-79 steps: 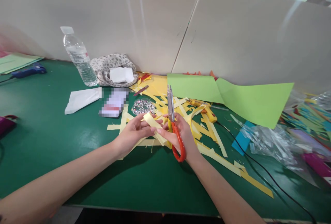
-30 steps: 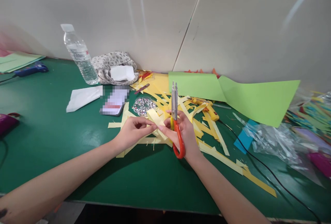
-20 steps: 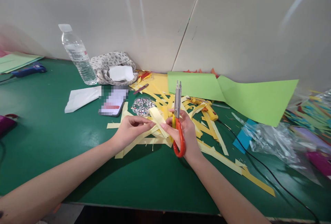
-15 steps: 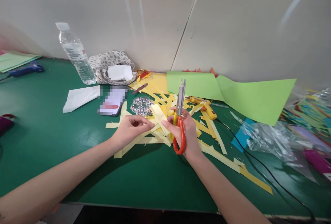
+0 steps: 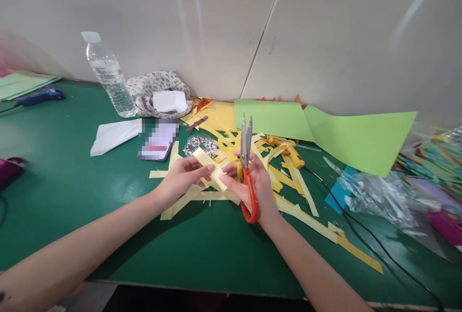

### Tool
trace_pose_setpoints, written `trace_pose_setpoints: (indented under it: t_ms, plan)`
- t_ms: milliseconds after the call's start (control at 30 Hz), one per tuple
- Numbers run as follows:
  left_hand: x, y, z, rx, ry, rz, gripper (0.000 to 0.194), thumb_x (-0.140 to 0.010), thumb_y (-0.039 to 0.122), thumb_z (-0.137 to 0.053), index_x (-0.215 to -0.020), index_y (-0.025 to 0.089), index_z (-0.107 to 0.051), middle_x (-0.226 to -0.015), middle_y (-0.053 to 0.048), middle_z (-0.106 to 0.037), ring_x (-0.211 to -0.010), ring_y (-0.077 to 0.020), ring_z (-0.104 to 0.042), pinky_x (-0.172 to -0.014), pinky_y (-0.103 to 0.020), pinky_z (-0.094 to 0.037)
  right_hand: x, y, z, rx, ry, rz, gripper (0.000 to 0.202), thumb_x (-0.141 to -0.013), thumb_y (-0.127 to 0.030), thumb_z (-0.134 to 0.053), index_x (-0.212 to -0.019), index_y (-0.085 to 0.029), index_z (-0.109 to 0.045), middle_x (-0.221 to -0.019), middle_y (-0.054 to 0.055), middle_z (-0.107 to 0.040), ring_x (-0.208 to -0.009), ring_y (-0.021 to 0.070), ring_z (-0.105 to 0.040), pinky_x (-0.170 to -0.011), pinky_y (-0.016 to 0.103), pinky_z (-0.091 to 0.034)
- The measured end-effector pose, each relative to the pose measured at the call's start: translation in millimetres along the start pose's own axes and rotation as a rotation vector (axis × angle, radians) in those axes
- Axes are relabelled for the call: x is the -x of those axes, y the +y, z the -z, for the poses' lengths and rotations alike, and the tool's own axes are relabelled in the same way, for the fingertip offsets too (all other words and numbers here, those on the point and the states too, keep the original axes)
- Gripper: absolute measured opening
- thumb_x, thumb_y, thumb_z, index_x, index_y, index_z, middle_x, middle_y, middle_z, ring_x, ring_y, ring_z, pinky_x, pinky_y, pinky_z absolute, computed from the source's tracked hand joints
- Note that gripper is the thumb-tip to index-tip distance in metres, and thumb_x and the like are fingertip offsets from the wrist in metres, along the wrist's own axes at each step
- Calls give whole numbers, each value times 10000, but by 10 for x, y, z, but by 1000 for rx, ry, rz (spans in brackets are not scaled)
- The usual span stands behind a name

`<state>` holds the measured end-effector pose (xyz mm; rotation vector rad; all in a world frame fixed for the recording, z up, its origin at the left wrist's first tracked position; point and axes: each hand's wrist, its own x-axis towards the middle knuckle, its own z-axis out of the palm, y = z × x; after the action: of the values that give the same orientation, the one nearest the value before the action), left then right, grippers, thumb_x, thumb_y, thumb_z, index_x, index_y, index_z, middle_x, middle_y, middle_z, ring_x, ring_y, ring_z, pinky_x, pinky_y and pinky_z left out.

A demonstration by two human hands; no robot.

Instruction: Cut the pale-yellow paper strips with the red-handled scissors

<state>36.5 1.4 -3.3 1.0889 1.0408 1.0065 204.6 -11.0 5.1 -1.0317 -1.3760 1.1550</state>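
My left hand [image 5: 180,180] is closed, thumb and fingers pinching a short pale-yellow paper strip [image 5: 204,159]. My right hand [image 5: 263,189] grips a pair of scissors [image 5: 246,171] with one orange and one yellow handle. Its thumb also presses on the lower end of the same strip. The scissors point away from me, blades slightly parted and clear of the strip. Under both hands lies a loose pile of yellow paper strips [image 5: 216,195]. Just behind the strip sits a clear round case of small beads or gems [image 5: 198,143], partly covered.
A glue gun [image 5: 294,157] with a black cord rests right of the pile. Green paper sheets [image 5: 274,117] stand behind it. A phone [image 5: 157,146], tissue [image 5: 113,136], water bottle [image 5: 111,79] and patterned pouch [image 5: 144,86] are left. Crumpled clear plastic [image 5: 382,201] lies right.
The strip has turned so its upper end leans further left, and the left thumb now presses on it. The scissor blades have parted a little and swung left.
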Motion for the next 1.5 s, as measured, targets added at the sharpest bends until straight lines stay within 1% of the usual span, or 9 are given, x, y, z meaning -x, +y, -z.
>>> trace_pose_setpoints:
  t_ms: [133,267,433,600,700,867,1000,1167,1500]
  plan:
    - [-12,-5,23,20,57,-9,186,-677,341,-715,-664,173,-639,-623,-6,-637,-583,-104,-574,-565,-225,-476,-42,24,48,21,61,30,535,-567,-235,-756,-997,-256,-439,-720,-46,-612,-562,110,-546,-610,294,-487]
    - [-9,-2,23,18,57,-17,183,-671,333,-720,-648,175,-631,-617,-4,-632,-577,-102,-569,-567,-230,-478,-61,62,60,47,4,-24,503,-560,-240,-756,-978,-234,-477,-624,-61,-587,-506,104,-515,-532,266,-458]
    - [-18,2,14,34,28,-4,198,-685,346,-703,-648,167,-626,-630,-9,-610,-617,-111,-578,-568,-224,-484,-26,42,45,67,-63,-91,435,-591,-237,-737,-950,-222,-491,-587,-70,-567,-518,105,-525,-572,278,-472]
    - [14,15,-7,21,-114,84,211,-707,341,-681,-790,152,-633,-704,-22,-629,-682,-129,-612,-603,-241,-490,-9,16,30,43,-45,-117,434,-604,-242,-731,-957,-219,-480,-616,-64,-571,-551,111,-538,-599,285,-470]
    - [42,19,-27,-2,-156,73,231,-687,296,-701,-843,144,-621,-741,-27,-637,-691,-134,-619,-604,-251,-484,-15,23,30,31,-44,-115,445,-605,-243,-734,-967,-220,-475,-602,-71,-556,-542,110,-532,-587,281,-467]
    - [53,27,-42,5,-156,64,244,-690,274,-694,-878,138,-617,-748,-29,-634,-686,-137,-620,-599,-258,-478,-21,24,30,39,-34,-116,452,-600,-256,-740,-966,-223,-477,-595,-74,-553,-538,111,-536,-585,283,-467]
    - [60,38,-47,40,-158,77,228,-658,224,-707,-845,143,-604,-788,-36,-646,-720,-146,-619,-621,-268,-483,-24,2,23,47,-6,-127,457,-596,-247,-742,-972,-220,-484,-614,-67,-563,-533,106,-531,-573,280,-459]
    - [72,24,-51,84,-140,111,314,-623,142,-708,-891,158,-545,-733,-21,-655,-687,-153,-627,-613,-285,-485,-40,21,34,-18,7,-139,457,-601,-224,-738,-980,-218,-482,-591,-79,-552,-496,89,-505,-551,267,-456]
    - [71,24,-70,69,-125,113,323,-640,181,-714,-876,169,-493,-677,-1,-654,-662,-148,-643,-584,-259,-475,-22,4,24,21,42,-138,461,-600,-235,-728,-987,-219,-477,-600,-81,-542,-543,107,-537,-587,278,-459]
